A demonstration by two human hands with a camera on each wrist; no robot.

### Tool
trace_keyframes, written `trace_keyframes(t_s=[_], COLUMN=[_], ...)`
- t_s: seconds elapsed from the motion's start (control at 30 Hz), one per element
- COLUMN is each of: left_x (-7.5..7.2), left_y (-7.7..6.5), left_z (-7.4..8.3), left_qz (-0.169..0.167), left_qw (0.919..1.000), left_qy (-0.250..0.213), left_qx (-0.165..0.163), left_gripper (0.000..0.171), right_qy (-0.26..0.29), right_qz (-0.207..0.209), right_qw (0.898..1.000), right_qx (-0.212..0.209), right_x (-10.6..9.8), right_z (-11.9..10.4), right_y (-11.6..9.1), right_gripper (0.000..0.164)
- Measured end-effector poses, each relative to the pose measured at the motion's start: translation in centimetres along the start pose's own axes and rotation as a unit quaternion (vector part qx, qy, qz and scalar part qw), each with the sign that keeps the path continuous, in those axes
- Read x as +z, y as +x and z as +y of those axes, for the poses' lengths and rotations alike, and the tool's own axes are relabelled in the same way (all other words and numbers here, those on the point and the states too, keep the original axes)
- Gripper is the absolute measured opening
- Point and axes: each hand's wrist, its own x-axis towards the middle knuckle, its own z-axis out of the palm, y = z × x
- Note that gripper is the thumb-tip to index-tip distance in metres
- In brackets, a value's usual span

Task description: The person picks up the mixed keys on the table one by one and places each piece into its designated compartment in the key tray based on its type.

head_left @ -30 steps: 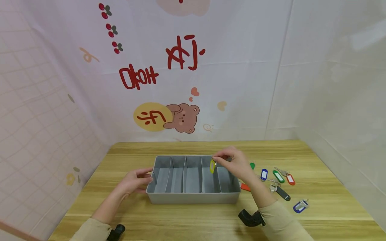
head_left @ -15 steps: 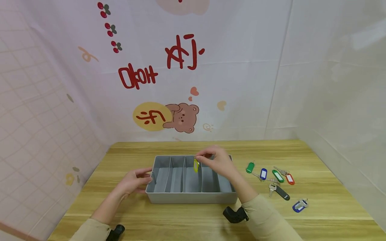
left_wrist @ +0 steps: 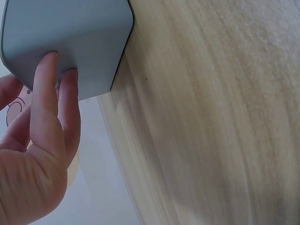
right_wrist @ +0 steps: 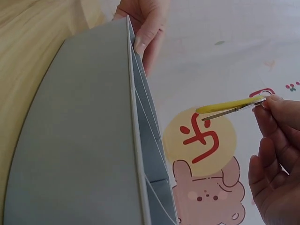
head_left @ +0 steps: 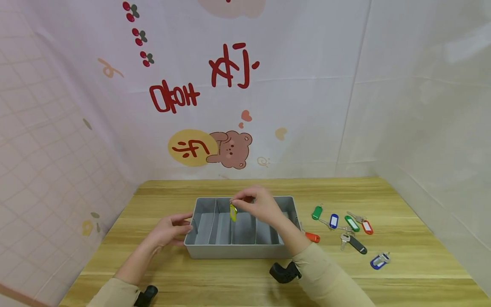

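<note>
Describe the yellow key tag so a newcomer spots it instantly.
Find the grey divided tray on the wooden table. Over it, the right hand holds the yellow key tag by its top end. It's the only yellow tag and the only one in the air; the other tags lie on the table, right of the tray.

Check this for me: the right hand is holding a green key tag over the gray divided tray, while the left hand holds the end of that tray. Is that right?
Not quite: the tag is yellow, not green. The head view shows the right hand holding a yellow key tag over the gray divided tray, while the left hand holds its end.
</note>
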Motion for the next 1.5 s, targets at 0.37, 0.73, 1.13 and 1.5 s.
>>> trace_keyframes(t_s=[0.37, 0.73, 1.13, 1.5], left_x=[0.0, 0.1, 0.1, 0.2], left_y=[0.0, -0.1, -0.4, -0.4], left_z=[0.0, 0.1, 0.3, 0.4], left_qz=[-0.004, -0.004, -0.011, -0.004], left_qw=[1.0000, 1.0000, 0.9999, 1.0000], left_qy=[-0.001, -0.004, -0.011, -0.004], left_qx=[-0.004, -0.008, -0.002, -0.008], left_gripper=[0.059, 0.060, 0.060, 0.060], right_qy=[0.022, 0.020, -0.003, -0.028], right_qz=[-0.022, -0.032, -0.028, -0.042], right_qw=[0.999, 0.998, 0.996, 0.992], right_qx=[0.032, 0.054, 0.084, 0.112], right_x=[2.2, 3.5, 4.9, 5.5], right_z=[-1.0, -1.5, -1.7, -1.3], right_y=[1.3, 3.0, 4.3, 4.8], right_gripper=[0.010, 0.010, 0.009, 0.008])
